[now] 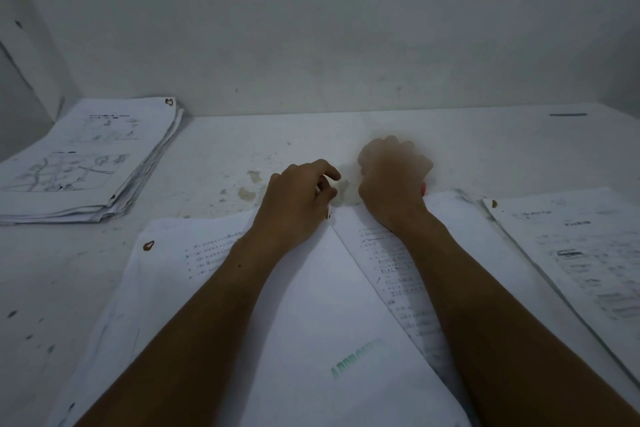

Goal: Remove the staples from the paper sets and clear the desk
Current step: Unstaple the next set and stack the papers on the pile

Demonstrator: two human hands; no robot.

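- Your left hand point(298, 199) rests at the top corner of the paper set point(311, 305) in front of you, fingers curled, thumb and forefinger close together just beyond the corner; whether they pinch anything you cannot tell.
- Your right hand point(393, 177) is blurred and closed in a fist just past that same top edge, at one o'clock from the left hand. A bit of something red point(423, 188) shows at its right side; what it is cannot be made out, so you cannot tell what the fist holds.
- The paper set lies under both forearms, its top sheet blank with a faint green stamp point(356, 359) towards six o'clock. The corner where a staple would sit lies between the two hands; the staple itself is too small to see.
- A printed sheet point(398, 270) shows beneath the top sheet under your right wrist.
- Another paper set point(581, 253) lies at three o'clock, with a brown mark at its top left corner.
- A thick pile of papers point(86, 163) sits at ten o'clock, well apart from your hands.
- The desk point(242, 149) is white and scuffed, backed by a wall point(311, 28).
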